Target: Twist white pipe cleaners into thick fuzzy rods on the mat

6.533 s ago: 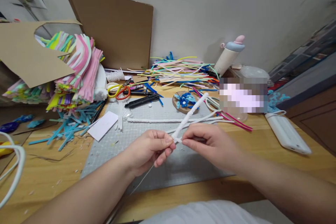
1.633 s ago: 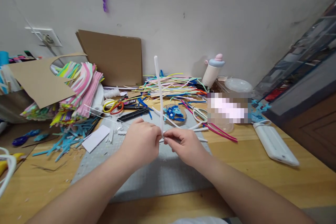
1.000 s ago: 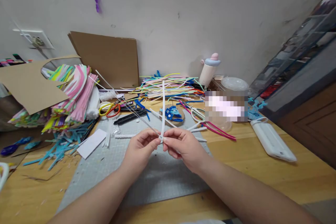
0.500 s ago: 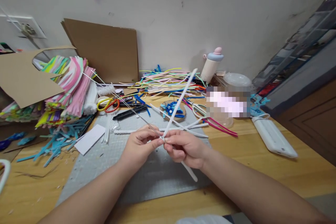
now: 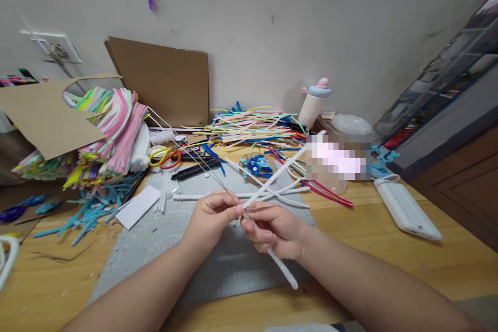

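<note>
My left hand [image 5: 212, 216] and my right hand [image 5: 272, 228] meet over a grey cutting mat [image 5: 163, 233]. Both pinch a white pipe cleaner [image 5: 278, 174] where a thin wire [image 5: 187, 149] crosses it. The pipe cleaner slants up to the right from my fingers, and its other end [image 5: 286, 272] sticks out below my right hand. The wire runs up and to the left from my left fingertips. More white pipe cleaners [image 5: 272, 194] lie on the mat just behind my hands.
Stacks of coloured pipe cleaners [image 5: 112, 129] and cardboard [image 5: 163, 80] stand at the left. Loose coloured strips [image 5: 252, 124], scissors [image 5: 165, 156], a blue flower [image 5: 254, 165], a bottle [image 5: 314, 104], a white case [image 5: 406, 208] and cut blue bits [image 5: 89, 202] lie on the wooden table.
The white pipe cleaner has swung from upright down to the right, and its lower end now pokes out below my right hand. Both hands stay pinched together at the crossing.
</note>
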`<state>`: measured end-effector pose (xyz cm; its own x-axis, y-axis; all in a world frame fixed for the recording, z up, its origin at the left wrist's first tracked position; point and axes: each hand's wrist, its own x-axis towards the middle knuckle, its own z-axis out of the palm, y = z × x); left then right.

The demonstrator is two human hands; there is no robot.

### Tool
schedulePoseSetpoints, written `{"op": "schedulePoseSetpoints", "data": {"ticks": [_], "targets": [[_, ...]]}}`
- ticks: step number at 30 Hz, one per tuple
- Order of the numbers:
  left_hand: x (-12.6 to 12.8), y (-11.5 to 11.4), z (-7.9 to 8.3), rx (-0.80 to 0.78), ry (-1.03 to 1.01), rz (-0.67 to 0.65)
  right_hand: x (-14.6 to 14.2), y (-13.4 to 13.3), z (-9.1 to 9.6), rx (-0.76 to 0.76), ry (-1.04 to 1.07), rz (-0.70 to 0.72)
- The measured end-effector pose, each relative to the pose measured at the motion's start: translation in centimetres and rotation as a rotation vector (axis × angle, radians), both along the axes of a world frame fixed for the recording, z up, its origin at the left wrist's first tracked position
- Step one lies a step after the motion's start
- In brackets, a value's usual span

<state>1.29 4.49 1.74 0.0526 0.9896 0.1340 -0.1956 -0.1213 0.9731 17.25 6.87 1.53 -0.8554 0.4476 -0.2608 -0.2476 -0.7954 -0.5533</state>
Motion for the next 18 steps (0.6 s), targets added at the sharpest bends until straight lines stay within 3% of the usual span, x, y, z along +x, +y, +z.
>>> {"op": "schedulePoseSetpoints", "data": {"ticks": [4,7,10,11,13,18], "targets": [[0.3,-0.1,0.1,-0.11,-0.01,0.083,-0.8,-0.8,-0.2,0.487,-0.284,-0.25],[0.5,-0.3,0.1,-0.13,0.02,0.18,-0.9,-1.5,-0.3,0.99,-0.593,-0.463],[0.7,-0.5,0.0,-0.129,0.021,0.175,-0.6,-1.9,-0.2,1.39,-0.703,-0.517],[0.7,-0.5,0.0,-0.118,0.02,0.153,-0.5,-2.0,-0.2,1.431,-0.704,-0.516],[0.6,-0.3,-0.1,-0.091,0.019,0.104,-0.4,-1.8,-0.1,1.365,-0.689,-0.528],[0.1,0.2,-0.4,-0.071,-0.007,0.007,-0.6,-1.2,0.3,0.779,-0.454,-0.409]]}}
